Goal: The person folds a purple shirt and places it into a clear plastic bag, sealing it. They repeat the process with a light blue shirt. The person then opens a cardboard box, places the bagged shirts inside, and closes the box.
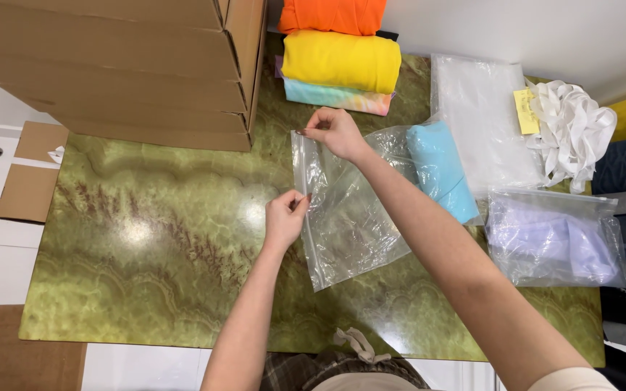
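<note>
Clear plastic: the zip bag [345, 217] lies flat on the green table [146, 246], with the blue cloth [440, 170] partly inside its far end. I judge I'm at the sealing step, working the mouth edge. My left hand [284, 217] pinches that edge at its near end, fingers closed on the strip; my right hand [336, 132] pinches the far corner, likewise closed. Next calls for running along the strip evenly, keeping it taut.
</note>
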